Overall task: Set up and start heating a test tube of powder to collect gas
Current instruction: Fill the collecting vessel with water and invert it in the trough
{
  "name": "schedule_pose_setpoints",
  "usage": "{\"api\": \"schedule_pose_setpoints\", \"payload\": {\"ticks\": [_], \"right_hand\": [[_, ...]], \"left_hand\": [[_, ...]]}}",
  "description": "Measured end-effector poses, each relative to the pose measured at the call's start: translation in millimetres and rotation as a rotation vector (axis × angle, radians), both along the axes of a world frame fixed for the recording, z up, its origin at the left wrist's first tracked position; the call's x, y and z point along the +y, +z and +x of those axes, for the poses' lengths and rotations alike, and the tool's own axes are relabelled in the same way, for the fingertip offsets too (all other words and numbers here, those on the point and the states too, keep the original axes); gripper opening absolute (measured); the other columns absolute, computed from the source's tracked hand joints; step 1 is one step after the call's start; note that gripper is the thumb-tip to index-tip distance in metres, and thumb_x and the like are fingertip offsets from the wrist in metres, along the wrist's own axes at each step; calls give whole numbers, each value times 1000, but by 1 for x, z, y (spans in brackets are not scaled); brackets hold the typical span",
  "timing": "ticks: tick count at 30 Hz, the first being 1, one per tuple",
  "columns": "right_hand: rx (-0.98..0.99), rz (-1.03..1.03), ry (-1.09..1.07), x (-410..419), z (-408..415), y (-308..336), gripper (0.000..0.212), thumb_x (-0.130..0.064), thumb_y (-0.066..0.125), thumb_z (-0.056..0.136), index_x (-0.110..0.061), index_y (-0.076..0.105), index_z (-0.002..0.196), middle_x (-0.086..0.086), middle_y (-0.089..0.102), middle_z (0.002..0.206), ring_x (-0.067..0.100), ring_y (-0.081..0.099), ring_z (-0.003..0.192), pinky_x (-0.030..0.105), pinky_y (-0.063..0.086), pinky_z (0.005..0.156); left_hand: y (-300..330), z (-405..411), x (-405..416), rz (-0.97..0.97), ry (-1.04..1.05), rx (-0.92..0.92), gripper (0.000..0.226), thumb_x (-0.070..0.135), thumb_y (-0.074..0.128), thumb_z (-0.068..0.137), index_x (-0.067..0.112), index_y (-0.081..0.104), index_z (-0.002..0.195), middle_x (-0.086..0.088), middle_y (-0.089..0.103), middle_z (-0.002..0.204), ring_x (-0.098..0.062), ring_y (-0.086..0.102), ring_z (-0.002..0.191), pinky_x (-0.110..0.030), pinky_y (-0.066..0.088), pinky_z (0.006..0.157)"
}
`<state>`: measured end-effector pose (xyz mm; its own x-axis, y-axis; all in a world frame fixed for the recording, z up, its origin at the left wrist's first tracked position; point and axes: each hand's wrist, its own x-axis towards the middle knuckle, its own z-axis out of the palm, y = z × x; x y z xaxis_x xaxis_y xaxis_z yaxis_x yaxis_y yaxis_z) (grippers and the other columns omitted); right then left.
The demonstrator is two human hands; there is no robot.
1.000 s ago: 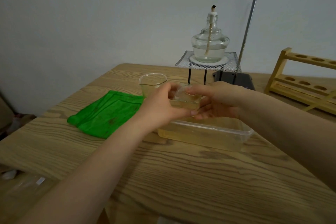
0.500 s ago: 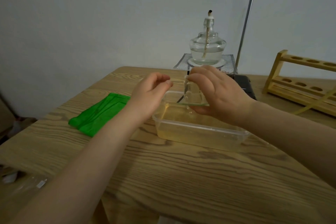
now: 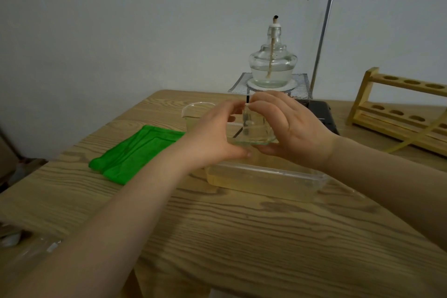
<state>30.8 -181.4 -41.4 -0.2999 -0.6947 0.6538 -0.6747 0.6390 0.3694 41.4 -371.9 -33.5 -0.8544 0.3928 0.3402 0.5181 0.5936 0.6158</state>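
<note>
Here, small glass bottle (image 3: 254, 128) between left hand (image 3: 212, 135) and right hand (image 3: 290, 128), both gripping, above water tray (image 3: 266, 179).

Folded green cloth (image 3: 135, 152) lying flat on the wooden table (image 3: 242, 237), plain white wall (image 3: 121, 19) behind

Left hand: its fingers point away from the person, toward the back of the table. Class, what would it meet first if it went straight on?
Probably the small glass jar both hands hold; the left hand already touches it. Behind stands the burner's mesh stand, though depth is unclear.
</note>
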Motion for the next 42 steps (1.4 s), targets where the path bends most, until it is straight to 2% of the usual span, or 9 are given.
{"api": "schedule_pose_setpoints", "payload": {"ticks": [5,9,15,24,27,30,33,39,42], "right_hand": [[28,9,29,4,-2,-3,55,-31,64,79,0,44,120,25,60,116,37,58,107,41,46,97],[29,20,47,6,-5,-5,61,-29,67,76,-1,40,123,26,58,120,38,55,111,42,44,99],[56,-9,94,5,-5,-7,56,-25,64,78,0,41,122,28,59,119,41,55,110,44,44,97],[-3,2,97,9,-5,-8,71,-16,80,68,-3,38,123,28,56,124,42,56,112,50,48,91],[-8,1,86,8,-4,-8,69,-17,78,71,-3,38,124,28,57,123,43,57,111,50,49,91],[-32,-6,64,6,-3,-7,72,-20,80,71,-2,37,126,27,58,122,40,57,112,48,48,93],[-74,-21,43,6,0,-4,81,-23,83,69,-2,35,130,25,57,123,37,56,113,46,48,93],[-96,-25,31,7,5,0,73,-37,69,81,-2,32,133,23,56,122,33,54,112,38,44,99],[-102,-11,-12,10,6,-2,86,-35,78,72,-2,29,135,23,54,124,32,52,114,38,43,99]], "left_hand": [[5,-5,6,240,47,-281,81,49,72,62,24,44,134,7,58,120,-10,60,107,-34,51,93],[11,-11,11,480,60,-659,28,44,52,91,22,57,107,-2,57,97,-17,62,79,-40,53,87],[10,-25,11,502,88,-910,52,57,50,86,12,51,112,-7,56,82,-23,66,66,-39,56,68],[19,-31,12,476,26,-1047,84,56,68,59,3,52,122,-14,60,86,-23,67,65,-32,59,62],[21,-33,13,459,11,-1067,65,53,65,70,2,54,110,-15,66,79,-23,68,62,-28,59,62],[23,-35,13,450,21,-1064,66,51,67,66,3,53,110,-15,66,76,-23,67,62,-28,58,62],[23,-34,14,467,26,-1068,54,51,61,78,4,52,104,-14,66,70,-23,66,58,-27,57,57],[19,-33,20,486,45,-1054,53,53,61,77,5,54,99,-13,64,65,-23,65,55,-26,56,52],[17,-34,23,490,48,-1045,55,52,64,72,5,55,99,-13,63,71,-23,65,59,-26,56,54]]}}
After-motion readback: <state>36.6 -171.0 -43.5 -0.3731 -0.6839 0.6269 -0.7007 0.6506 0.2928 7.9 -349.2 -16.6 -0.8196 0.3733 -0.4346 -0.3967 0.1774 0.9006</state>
